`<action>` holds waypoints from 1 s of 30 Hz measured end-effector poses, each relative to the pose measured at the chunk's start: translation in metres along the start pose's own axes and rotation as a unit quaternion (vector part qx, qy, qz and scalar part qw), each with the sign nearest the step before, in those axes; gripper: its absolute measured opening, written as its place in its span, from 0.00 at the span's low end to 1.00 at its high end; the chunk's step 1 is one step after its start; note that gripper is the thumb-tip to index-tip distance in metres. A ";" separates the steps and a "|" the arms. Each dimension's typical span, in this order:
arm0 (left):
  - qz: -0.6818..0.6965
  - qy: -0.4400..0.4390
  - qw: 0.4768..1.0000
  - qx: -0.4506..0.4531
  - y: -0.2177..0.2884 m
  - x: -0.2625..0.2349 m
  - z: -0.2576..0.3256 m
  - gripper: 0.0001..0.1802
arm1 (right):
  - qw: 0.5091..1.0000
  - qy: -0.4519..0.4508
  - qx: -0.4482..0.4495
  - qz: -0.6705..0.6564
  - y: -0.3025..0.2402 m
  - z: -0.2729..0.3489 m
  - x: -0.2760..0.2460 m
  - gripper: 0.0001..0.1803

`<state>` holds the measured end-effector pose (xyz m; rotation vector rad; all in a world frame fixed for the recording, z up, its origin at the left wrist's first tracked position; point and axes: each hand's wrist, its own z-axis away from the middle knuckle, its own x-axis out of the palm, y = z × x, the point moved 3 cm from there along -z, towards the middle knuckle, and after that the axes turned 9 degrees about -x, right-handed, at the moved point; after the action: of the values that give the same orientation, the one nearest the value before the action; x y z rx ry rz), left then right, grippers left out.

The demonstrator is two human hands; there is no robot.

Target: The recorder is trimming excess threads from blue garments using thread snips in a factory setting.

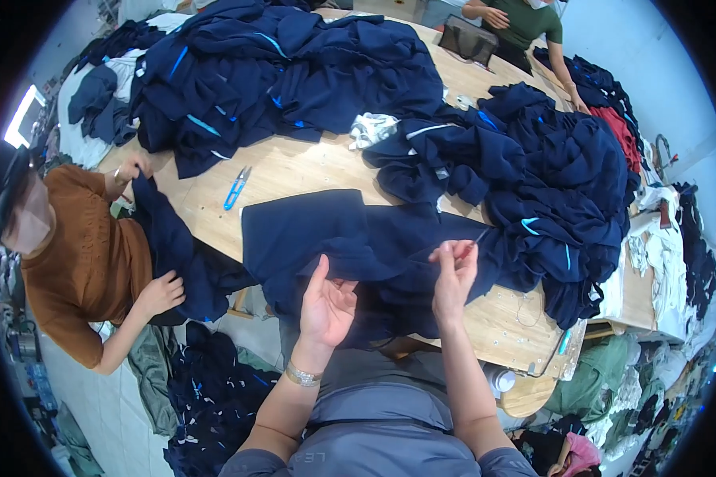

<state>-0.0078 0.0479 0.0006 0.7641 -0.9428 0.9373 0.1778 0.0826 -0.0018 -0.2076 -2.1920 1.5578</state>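
Dark navy trousers (310, 230) lie spread along the near edge of the table, with a fold hanging toward my lap. My left hand (328, 308) is at their near edge, palm turned up, thumb stretched out and fingers loosely bent; I see nothing held in it. Above the right part of the cloth, my right hand (455, 274) pinches a small thin tool (480, 236), mostly hidden by the fingers, its slim tip pointing up and right. Farther left on the table lie blue-handled thread snips (236, 189), apart from both hands.
A large heap of navy garments (294, 75) covers the far side; another pile (549, 159) stands at the right. A white patterned cloth (372, 129) sits between them. At the left a person in brown (87, 246) handles navy cloth; another in green (525, 32) stands far right.
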 end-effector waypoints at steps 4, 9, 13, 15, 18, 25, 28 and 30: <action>-0.048 0.009 0.998 0.042 0.003 -0.013 0.002 0.08 | 0.967 -0.204 -0.045 0.148 -0.010 0.016 0.024 0.12; -0.111 0.001 0.992 0.057 -0.012 -0.006 -0.004 0.16 | 0.959 -0.259 -0.054 0.106 -0.012 0.025 0.043 0.13; -0.244 0.026 0.958 0.148 -0.024 -0.011 -0.007 0.18 | 0.947 -0.256 -0.065 0.181 -0.011 0.034 0.048 0.11; -0.261 0.041 0.953 0.150 -0.028 -0.012 -0.008 0.17 | 0.943 -0.258 -0.084 0.195 -0.008 0.037 0.045 0.10; -0.329 0.051 0.928 0.166 -0.029 -0.022 -0.011 0.13 | 0.935 -0.239 -0.120 0.231 -0.008 0.037 0.038 0.08; -0.167 0.080 0.982 0.028 -0.016 -0.002 -0.002 0.07 | 0.968 -0.216 -0.010 0.130 -0.012 0.034 0.020 0.10; -0.085 0.051 0.995 0.013 -0.013 0.006 0.001 0.07 | 0.962 -0.225 -0.007 0.157 -0.014 0.035 0.012 0.10; -0.098 0.014 0.994 0.036 -0.011 0.001 0.000 0.09 | 0.953 -0.245 -0.016 0.176 -0.013 0.035 0.005 0.10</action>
<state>0.0020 0.0437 -0.0001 0.8865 -0.7975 0.8106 0.1603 0.0501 0.0019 -0.2562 -2.6750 1.9333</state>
